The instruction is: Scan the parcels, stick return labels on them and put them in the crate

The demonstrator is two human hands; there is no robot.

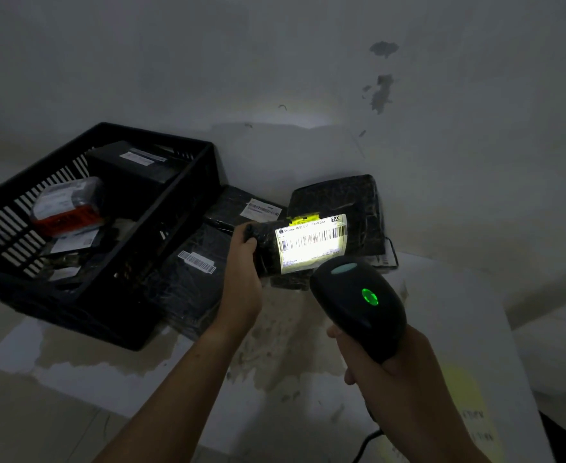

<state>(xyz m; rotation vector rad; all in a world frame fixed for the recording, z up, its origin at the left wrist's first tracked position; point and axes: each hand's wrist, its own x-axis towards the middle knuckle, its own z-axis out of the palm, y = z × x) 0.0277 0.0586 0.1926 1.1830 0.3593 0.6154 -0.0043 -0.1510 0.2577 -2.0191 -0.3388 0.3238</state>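
My left hand grips the left end of a black wrapped parcel, held up off the table. Its white shipping label with a barcode is lit brightly by the scanner's light. My right hand grips the handle of a black barcode scanner, whose green light is on; its head points at the label from just below and to the right. The black slatted crate stands at the left with several parcels inside, one of them red and white.
Three more black wrapped parcels lie on the white table: one beside the crate, one in front of it, a larger one behind the held parcel. A yellow sheet lies at the right. The scanner's cable trails down. The wall is close behind.
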